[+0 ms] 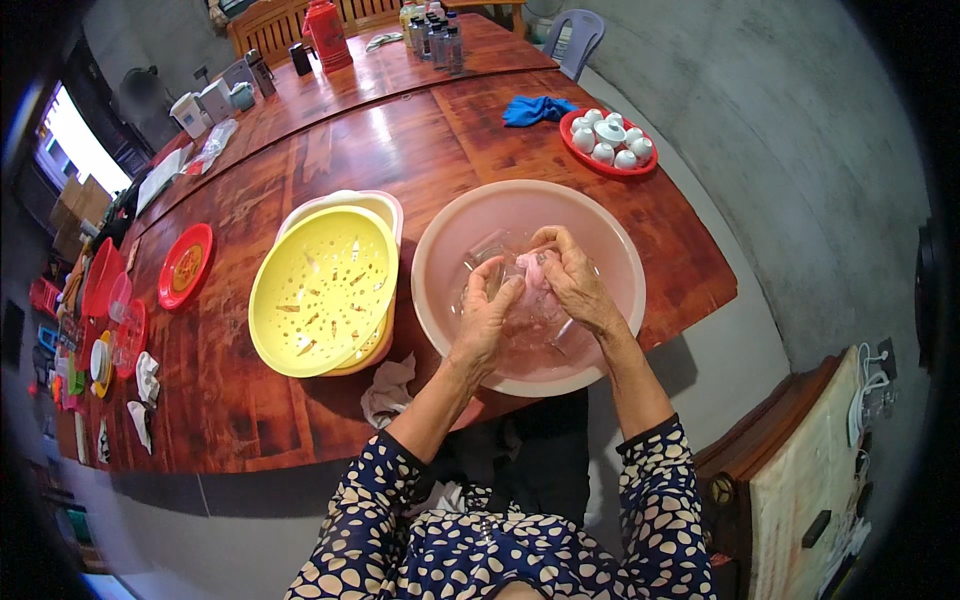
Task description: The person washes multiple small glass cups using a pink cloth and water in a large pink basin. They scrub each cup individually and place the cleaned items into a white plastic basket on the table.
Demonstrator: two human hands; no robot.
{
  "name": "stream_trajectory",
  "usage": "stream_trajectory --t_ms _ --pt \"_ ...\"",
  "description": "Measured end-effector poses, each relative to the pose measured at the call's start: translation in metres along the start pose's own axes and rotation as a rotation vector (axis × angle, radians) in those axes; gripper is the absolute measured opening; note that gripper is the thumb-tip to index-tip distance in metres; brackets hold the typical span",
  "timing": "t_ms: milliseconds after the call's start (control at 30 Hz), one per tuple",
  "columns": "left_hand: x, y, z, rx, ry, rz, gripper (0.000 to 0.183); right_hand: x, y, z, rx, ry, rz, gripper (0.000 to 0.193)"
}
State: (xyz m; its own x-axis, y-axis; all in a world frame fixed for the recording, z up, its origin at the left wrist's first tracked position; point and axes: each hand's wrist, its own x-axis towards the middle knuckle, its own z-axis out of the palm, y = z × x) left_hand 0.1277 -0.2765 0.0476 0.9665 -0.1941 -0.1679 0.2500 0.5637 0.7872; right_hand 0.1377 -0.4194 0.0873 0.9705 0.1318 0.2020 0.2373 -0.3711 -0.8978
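Observation:
Both hands are over a large pink basin [432, 300] of water at the table's near edge. My left hand [482, 318] is closed around a small clear glass [511, 272], partly covered by the fingers. In my right hand [577, 283] a pink cloth [536, 270] is bunched between the fingers, pressed against the glass. Other clear glassware [491, 246] lies in the water, its exact shape hard to make out. Left of the basin, a yellow colander [322, 285] with small holes rests tilted over another container.
At the right edge stands a red tray [622, 171] of white cups, beside a blue cloth [538, 110]. Crumpled tissue [389, 388] lies between colander and basin. A red plate [186, 266] is on the left. Bottles [440, 48] and a red thermos [327, 36] stand at the back.

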Motion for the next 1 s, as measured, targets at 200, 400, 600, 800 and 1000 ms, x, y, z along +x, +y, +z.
stream_trajectory --t_ms 200,400,600,800,1000 --pt "0.013 -0.016 -0.018 0.015 0.005 0.038 0.041 -0.023 0.002 0.034 -0.581 0.214 -0.600 0.029" --pt "0.018 -0.026 -0.029 0.041 -0.085 0.087 0.038 -0.003 -0.007 0.023 -0.037 -0.053 -0.179 0.030" --pt "0.010 -0.011 -0.008 -0.121 -0.155 0.045 0.043 0.012 0.022 0.011 0.509 -0.162 0.224 0.029" --pt "0.020 -0.013 -0.016 -0.333 -0.155 -0.073 0.045 -0.012 0.019 0.028 0.565 0.090 0.252 0.023" --pt "0.022 -0.007 -0.007 -0.428 -0.002 -0.093 0.048 -0.052 0.032 0.060 0.021 0.440 -0.096 0.024"
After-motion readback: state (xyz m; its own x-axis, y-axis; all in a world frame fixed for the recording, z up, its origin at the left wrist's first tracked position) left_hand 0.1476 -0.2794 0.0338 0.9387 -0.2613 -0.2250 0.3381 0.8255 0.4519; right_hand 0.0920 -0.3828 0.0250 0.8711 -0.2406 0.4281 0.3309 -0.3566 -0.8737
